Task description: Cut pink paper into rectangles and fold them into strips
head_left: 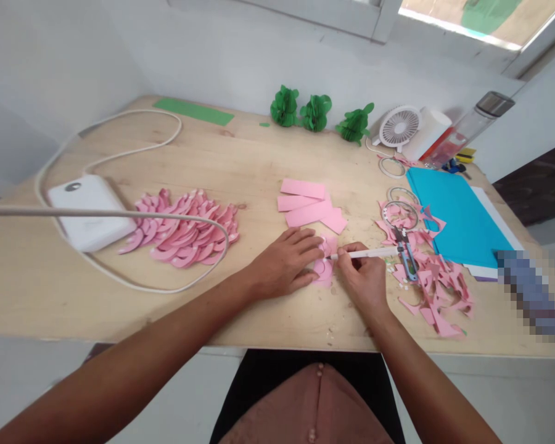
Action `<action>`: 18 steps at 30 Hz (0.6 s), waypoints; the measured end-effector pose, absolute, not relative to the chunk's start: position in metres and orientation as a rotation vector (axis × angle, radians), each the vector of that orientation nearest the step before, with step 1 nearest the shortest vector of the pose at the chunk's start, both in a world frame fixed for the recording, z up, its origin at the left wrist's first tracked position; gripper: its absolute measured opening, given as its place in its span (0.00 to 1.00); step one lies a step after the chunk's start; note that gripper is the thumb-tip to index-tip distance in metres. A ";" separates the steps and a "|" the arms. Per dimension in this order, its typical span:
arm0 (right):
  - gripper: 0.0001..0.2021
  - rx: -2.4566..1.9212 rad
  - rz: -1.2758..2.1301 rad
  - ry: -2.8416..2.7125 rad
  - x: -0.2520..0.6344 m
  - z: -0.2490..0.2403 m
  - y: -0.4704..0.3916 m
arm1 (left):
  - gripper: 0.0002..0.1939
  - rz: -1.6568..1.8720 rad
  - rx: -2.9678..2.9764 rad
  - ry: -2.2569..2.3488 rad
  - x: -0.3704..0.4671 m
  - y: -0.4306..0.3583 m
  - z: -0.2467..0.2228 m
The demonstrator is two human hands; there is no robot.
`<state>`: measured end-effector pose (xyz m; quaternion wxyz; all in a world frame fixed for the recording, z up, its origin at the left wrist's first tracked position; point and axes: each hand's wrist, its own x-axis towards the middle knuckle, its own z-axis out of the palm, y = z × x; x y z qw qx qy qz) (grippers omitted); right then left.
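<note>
My left hand [289,264] lies flat with its fingers apart, the fingertips resting on the left edge of a small pink paper strip [324,279]. Curved outlines show on that strip, along with a pale patch I cannot make out. My right hand [363,274] is closed around a slim white pen [377,253], its dark tip touching the strip or just above it. Just beyond my hands, several plain pink paper strips [305,203] overlap in a loose fan. To the left of my left hand is a heap of curved pink paper cutouts [189,231].
Pink scraps [439,287], blue-handled scissors [407,259] and tape rings [400,214] lie right, beside a blue folder [460,213]. A white power bank [90,213] with a looping cable sits left. Green paper ornaments [315,113], a small fan [400,127] and a bottle [472,132] stand behind.
</note>
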<state>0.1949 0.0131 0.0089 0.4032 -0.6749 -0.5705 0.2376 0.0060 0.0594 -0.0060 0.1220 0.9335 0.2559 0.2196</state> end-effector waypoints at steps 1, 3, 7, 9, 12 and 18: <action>0.11 -1.706 0.597 -1.445 0.195 0.009 0.013 | 0.16 0.643 2.724 0.746 0.006 0.059 -0.006; 0.11 -1.706 0.594 -1.452 0.195 0.010 0.013 | 0.16 0.638 2.727 0.746 0.006 0.060 -0.006; 0.10 -1.699 0.604 -1.455 0.195 0.010 0.013 | 0.16 0.616 2.741 0.751 0.006 0.059 -0.006; 0.10 -1.700 0.604 -1.453 0.195 0.010 0.013 | 0.16 0.607 2.743 0.752 0.006 0.059 -0.006; 0.09 -1.704 0.601 -1.449 0.195 0.010 0.013 | 0.16 0.609 2.751 0.753 0.006 0.059 -0.007; 0.09 -1.691 0.639 -1.450 0.193 0.013 0.012 | 0.15 0.607 2.765 0.745 0.004 0.058 -0.004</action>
